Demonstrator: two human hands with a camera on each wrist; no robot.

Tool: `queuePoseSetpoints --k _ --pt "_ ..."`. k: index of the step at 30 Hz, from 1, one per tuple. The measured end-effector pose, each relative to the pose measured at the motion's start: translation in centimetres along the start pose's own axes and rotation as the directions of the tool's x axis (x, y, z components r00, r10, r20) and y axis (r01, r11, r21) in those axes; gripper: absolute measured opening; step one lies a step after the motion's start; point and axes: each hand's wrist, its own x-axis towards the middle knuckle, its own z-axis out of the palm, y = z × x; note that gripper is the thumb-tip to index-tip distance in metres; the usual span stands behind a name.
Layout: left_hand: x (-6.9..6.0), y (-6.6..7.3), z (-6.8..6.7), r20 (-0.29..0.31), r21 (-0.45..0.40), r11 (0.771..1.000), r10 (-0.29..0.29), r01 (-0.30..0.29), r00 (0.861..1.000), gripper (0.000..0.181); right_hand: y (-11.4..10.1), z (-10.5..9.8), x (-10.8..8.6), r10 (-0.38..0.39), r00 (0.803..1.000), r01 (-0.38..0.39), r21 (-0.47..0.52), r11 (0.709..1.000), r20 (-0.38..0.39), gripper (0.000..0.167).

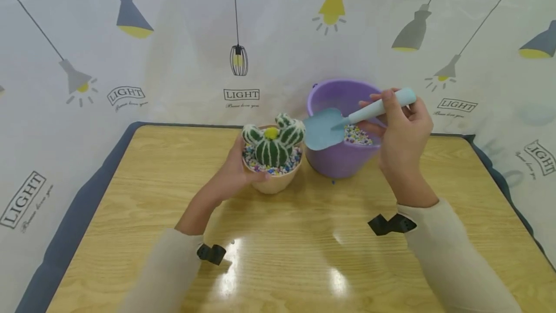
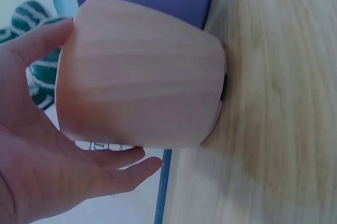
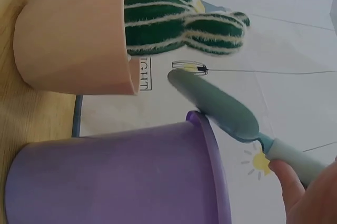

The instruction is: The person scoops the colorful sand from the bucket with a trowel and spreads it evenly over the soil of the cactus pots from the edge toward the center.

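My left hand grips a peach flower pot, thumb on the near rim and fingers round its left side. A green-and-white striped cactus with a yellow top stands in it among multicoloured pebbles. In my right hand is the pale handle of a light blue trowel. Its blade points left over the purple bucket's near-left rim, close beside the cactus; no pebbles show on the blade. More pebbles lie inside the bucket, partly hidden by the right hand and trowel.
Pot and bucket stand side by side towards the back of a wooden table. Behind it hangs a white sheet printed with lamps. One loose blue pebble lies in front of the bucket.
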Motion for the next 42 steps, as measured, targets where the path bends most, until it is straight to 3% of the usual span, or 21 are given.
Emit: queuePoseSetpoints --k 3,8,15,21,25,30,33,36,42 --pt "-0.2 0.2 0.6 -0.043 0.011 0.999 0.046 -0.045 0.998 0.09 -0.1 -0.5 0.6 0.04 0.999 -0.039 0.054 0.998 -0.022 0.03" --pt "-0.5 0.5 1.2 -0.081 0.057 0.998 0.041 -0.036 0.996 0.085 -0.2 -1.3 1.3 0.13 0.99 -0.121 0.121 0.985 -0.062 0.032" --pt "-0.7 0.7 1.4 -0.09 0.091 0.995 0.05 -0.041 0.995 0.088 -0.8 -1.6 1.8 0.284 0.956 -0.266 0.19 0.945 -0.072 0.027" --pt "-0.8 0.5 1.5 -0.1 0.099 0.993 0.067 -0.057 0.993 0.092 -1.0 -1.4 1.9 0.317 0.947 -0.298 0.208 0.932 -0.062 0.02" --pt "-0.8 0.2 2.0 -0.156 0.165 0.986 0.035 -0.008 0.987 0.1 -1.0 -1.4 1.9 0.308 0.949 -0.286 0.219 0.933 -0.071 0.022" --pt "-1.0 0.1 2.8 -0.247 0.217 0.965 -0.095 0.151 0.964 0.115 -0.9 -1.6 2.0 0.302 0.95 -0.276 0.235 0.932 -0.08 0.029" --pt "-1.0 0.2 2.8 -0.261 0.229 0.954 -0.134 0.196 0.956 0.117 -0.9 -1.7 2.2 0.305 0.949 -0.277 0.242 0.93 -0.085 0.03" --pt "-0.6 0.1 2.6 -0.246 0.222 0.961 -0.105 0.162 0.964 0.114 -0.9 -1.8 2.4 0.312 0.946 -0.28 0.259 0.924 -0.089 0.03" --pt "-0.1 0.0 1.6 -0.174 0.164 0.986 -0.006 0.035 0.985 0.104 -0.8 -2.0 2.6 0.325 0.941 -0.287 0.296 0.911 -0.089 0.026"
